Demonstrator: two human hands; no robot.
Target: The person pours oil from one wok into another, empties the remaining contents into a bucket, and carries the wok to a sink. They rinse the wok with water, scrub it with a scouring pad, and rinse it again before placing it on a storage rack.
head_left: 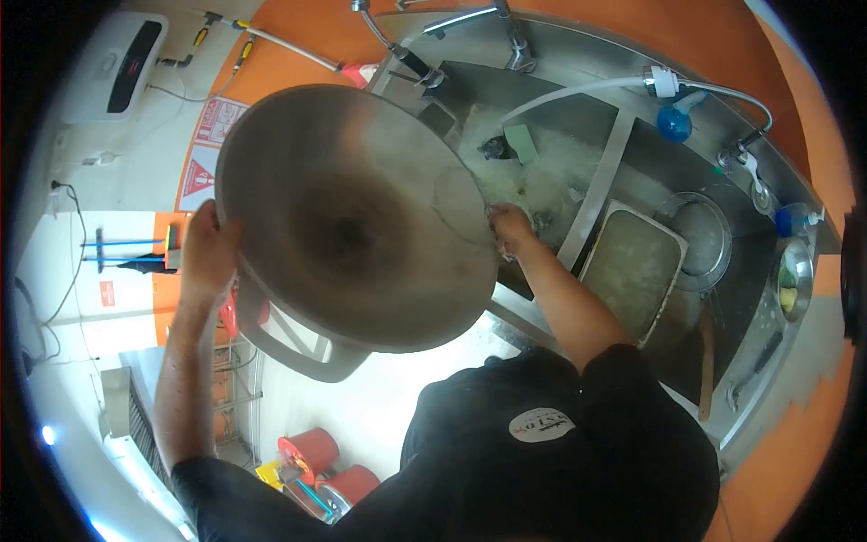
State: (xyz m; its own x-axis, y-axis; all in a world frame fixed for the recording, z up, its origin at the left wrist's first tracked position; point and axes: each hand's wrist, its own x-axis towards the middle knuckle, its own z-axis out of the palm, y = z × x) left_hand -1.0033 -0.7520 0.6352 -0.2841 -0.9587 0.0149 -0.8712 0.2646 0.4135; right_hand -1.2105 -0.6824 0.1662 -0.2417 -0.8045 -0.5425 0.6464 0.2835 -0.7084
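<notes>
A large grey metal pot (352,226) is tilted so that its wide inside faces the camera, with a darker patch at its bottom. My left hand (210,253) is closed on the pot's left edge. On the right, my right hand (511,230) is closed at the pot's right rim, over the sink; whether it also holds a scrubber is too small to tell. A looped handle (312,361) shows below the pot. Beyond the pot lies a sink basin with cloudy water (560,149), where a green pad (521,144) floats beside a dark piece.
The right basin holds a rectangular tray (632,262), a round strainer (700,239) and a wooden stick (706,361). Faucets (517,45) and a white hose (587,90) line the back. A metal bowl (795,280) stands at the right edge. Red buckets (312,452) are on the floor.
</notes>
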